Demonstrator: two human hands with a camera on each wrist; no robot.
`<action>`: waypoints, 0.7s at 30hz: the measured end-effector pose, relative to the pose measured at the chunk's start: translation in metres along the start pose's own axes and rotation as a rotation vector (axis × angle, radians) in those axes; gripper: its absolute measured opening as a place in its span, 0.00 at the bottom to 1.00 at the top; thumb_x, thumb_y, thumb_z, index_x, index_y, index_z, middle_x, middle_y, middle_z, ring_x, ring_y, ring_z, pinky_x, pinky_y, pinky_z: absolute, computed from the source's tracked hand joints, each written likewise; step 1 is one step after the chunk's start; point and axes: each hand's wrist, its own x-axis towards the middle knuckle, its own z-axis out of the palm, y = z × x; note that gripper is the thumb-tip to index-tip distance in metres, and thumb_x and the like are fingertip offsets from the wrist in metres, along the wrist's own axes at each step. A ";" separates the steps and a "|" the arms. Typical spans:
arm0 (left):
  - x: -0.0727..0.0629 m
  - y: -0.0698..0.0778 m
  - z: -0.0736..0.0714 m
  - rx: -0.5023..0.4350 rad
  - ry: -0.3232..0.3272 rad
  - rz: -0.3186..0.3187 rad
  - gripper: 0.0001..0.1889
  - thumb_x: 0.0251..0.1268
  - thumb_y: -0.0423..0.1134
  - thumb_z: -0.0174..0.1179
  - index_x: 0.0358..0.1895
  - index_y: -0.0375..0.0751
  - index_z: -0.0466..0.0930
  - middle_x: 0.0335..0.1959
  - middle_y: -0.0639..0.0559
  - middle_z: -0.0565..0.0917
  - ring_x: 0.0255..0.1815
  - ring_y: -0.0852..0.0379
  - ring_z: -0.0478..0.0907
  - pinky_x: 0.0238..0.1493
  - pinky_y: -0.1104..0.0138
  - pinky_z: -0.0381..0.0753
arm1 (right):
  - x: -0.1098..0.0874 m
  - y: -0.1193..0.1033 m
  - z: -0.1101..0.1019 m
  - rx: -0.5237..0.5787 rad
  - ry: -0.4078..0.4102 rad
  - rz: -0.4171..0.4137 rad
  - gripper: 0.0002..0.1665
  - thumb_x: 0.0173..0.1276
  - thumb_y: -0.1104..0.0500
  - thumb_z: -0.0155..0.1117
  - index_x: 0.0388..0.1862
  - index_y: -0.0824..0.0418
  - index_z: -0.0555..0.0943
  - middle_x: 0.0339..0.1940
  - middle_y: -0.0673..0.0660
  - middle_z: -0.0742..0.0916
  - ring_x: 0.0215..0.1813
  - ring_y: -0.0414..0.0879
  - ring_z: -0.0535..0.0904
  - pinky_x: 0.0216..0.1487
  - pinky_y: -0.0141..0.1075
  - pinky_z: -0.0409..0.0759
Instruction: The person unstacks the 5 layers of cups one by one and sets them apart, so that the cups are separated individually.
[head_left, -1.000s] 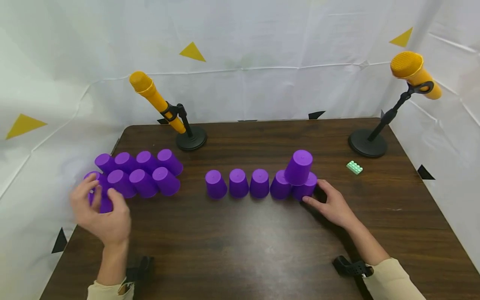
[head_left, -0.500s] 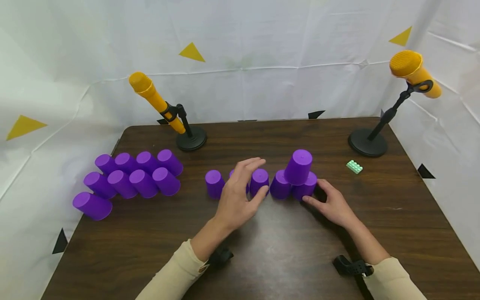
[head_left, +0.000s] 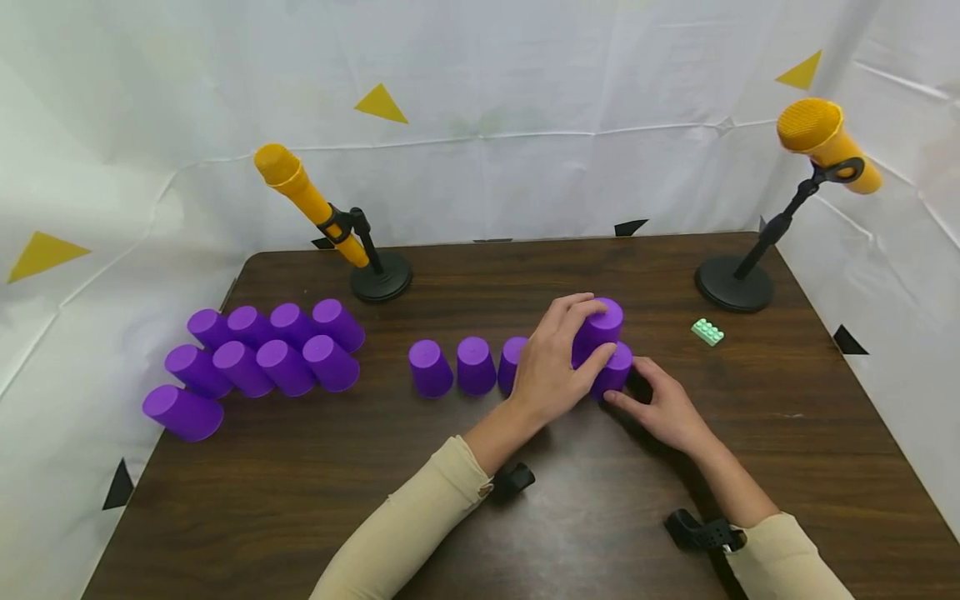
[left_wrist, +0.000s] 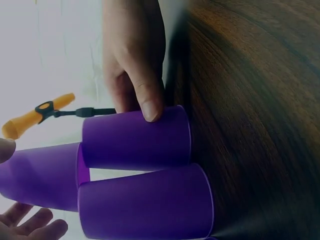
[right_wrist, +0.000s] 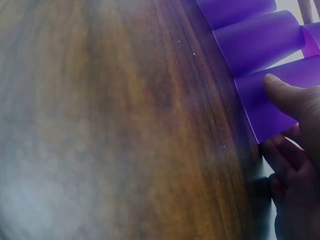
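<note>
Beneath top cup (head_left: pixel 606 316), right: end cup (head_left: pixel 617 367), pinched by right hand (head_left: pixel 667 408), presumably for steadiness | beneath, left: second cup (left_wrist: pixel 145 202), likely sharing load | around top cup: left hand (head_left: pixel 553 364), whether gripping unclear

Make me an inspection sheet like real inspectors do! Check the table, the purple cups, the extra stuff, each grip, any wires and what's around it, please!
Surface: dark wood-grain table.
Job's things: nine upside-down purple cups grouped at the left; a separate row of purple cups to their right, with an upper cup straddling the last two.
Clutter: green toy brick; two yellow microphones on black stands.
Grippers: left grip is around the upper cup, firm contact unclear; right grip holds the row's right-end cup.
Cables: nothing seen.
Surroundings: white sheeting with yellow triangles.
</note>
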 end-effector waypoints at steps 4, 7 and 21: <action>0.003 -0.002 0.004 0.003 -0.012 0.006 0.21 0.64 0.43 0.66 0.59 0.49 0.74 0.60 0.54 0.74 0.55 0.61 0.76 0.48 0.68 0.78 | 0.001 0.000 0.000 0.002 0.009 -0.010 0.33 0.64 0.53 0.72 0.64 0.63 0.73 0.59 0.63 0.80 0.65 0.62 0.71 0.65 0.61 0.64; 0.005 -0.003 0.003 -0.007 -0.024 0.017 0.20 0.65 0.42 0.66 0.58 0.49 0.73 0.58 0.53 0.74 0.54 0.61 0.77 0.48 0.69 0.78 | 0.001 0.000 -0.001 0.006 0.013 -0.014 0.33 0.64 0.54 0.72 0.64 0.63 0.73 0.58 0.63 0.80 0.64 0.61 0.72 0.65 0.61 0.64; -0.043 0.002 -0.097 -0.161 0.146 -0.004 0.18 0.59 0.31 0.69 0.52 0.40 0.76 0.58 0.46 0.77 0.57 0.52 0.76 0.56 0.62 0.78 | 0.001 0.000 0.000 -0.024 0.006 0.000 0.33 0.63 0.53 0.72 0.62 0.65 0.73 0.57 0.65 0.80 0.64 0.63 0.72 0.65 0.61 0.63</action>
